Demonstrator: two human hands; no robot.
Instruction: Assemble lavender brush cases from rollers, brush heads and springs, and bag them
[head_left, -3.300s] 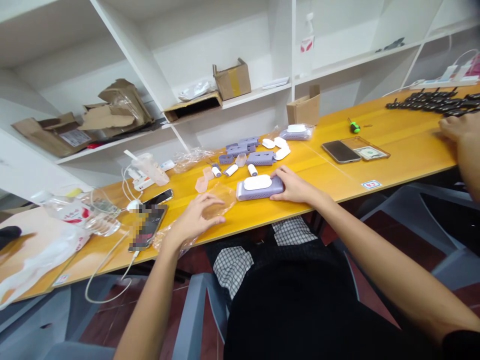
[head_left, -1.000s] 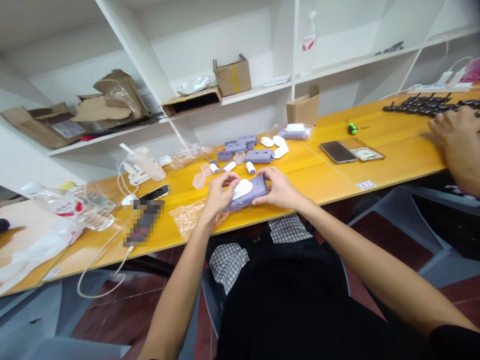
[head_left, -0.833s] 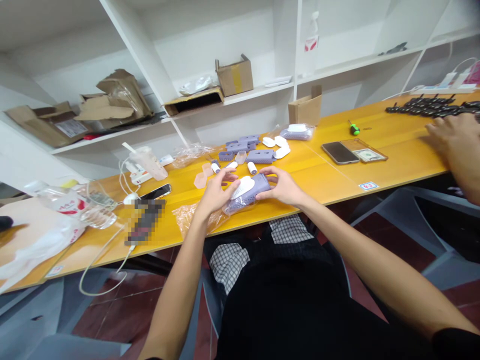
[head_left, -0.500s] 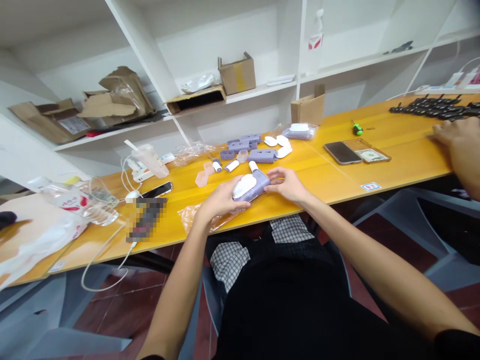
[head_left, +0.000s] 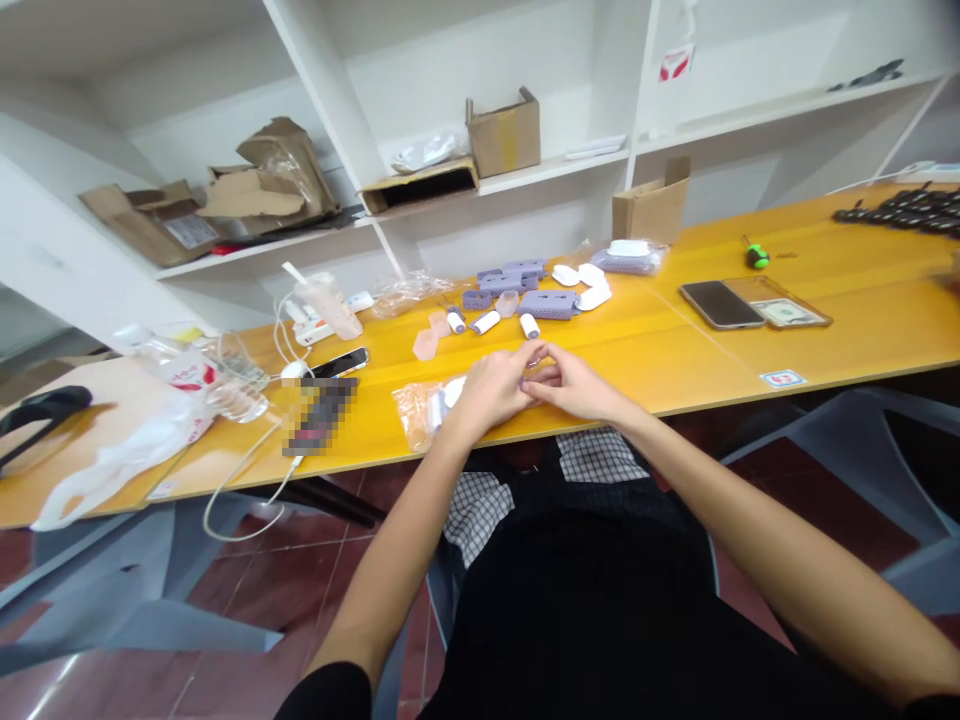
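Observation:
My left hand (head_left: 491, 392) and my right hand (head_left: 577, 385) meet above the front of the table, fingertips pinched together. A small, partly purple piece seems to be between them, but the fingers hide most of it. Under my left wrist lies a purple and white case (head_left: 436, 408), largely covered, beside a crinkled clear plastic wrapper (head_left: 412, 415). Just beyond my fingers stands a short white cylinder (head_left: 529, 326). Farther back are purple perforated housings (head_left: 549, 304), rounded white covers (head_left: 594, 295) and a second white cylinder with a purple end (head_left: 486, 322).
Translucent pinkish pieces (head_left: 426, 345) lie left of the parts. A phone (head_left: 721, 304), a green screwdriver (head_left: 757, 256) and black parts (head_left: 900, 212) are to the right. Leftward are a drink cup (head_left: 334, 305), a water bottle (head_left: 199, 372) and a white cable (head_left: 217, 500).
The purple and white case has left my fingers and now lies at the wrapper. My hands have come together fingertip to fingertip. The camera view has turned left; the other person's hand is almost out of sight.

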